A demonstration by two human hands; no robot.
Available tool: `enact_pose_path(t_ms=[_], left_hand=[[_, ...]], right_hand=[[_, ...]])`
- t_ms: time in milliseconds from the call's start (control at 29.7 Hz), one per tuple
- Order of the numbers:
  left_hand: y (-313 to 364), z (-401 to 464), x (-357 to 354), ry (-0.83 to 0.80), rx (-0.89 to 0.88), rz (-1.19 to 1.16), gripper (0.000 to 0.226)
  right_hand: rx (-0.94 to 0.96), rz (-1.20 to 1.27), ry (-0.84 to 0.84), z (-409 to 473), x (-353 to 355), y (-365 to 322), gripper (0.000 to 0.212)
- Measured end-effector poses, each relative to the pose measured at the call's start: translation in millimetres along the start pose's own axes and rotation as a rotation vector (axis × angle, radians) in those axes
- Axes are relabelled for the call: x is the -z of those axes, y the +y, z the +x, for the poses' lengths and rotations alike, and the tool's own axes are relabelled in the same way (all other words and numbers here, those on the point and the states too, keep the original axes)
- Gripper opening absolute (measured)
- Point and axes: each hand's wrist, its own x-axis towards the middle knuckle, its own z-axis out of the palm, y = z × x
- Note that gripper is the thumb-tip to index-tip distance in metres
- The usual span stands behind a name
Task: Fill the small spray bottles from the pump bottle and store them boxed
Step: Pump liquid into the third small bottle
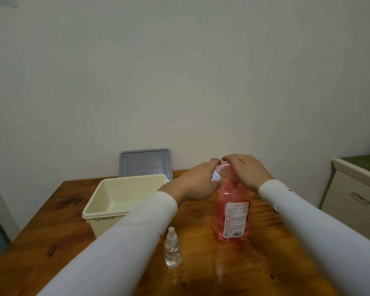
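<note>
A tall pink pump bottle (232, 212) with a white label stands on the wooden table (201, 274). My right hand (247, 173) lies flat over its pump head, pressing on it. My left hand (198, 182) grips a small clear spray bottle (217, 173), tilted with its mouth at the pump's nozzle. A second small spray bottle (173, 249), capped and clear, stands upright in front, left of the pump bottle. The cream plastic box (98, 201) sits open to the left.
A grey lid (145, 162) leans against the wall behind the cream box. A cabinet with drawers (357, 193) stands at the right, past the table's edge. The wall runs close behind the table.
</note>
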Motion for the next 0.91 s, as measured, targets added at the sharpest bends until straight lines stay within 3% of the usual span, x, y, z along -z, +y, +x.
enact_pose_path(t_ms=[909], left_hand=[[2,-1,2,-0.009,-0.003,-0.013,0.059]], right_hand=[[-0.006,0.047,0.029,2,-3,1,0.039]])
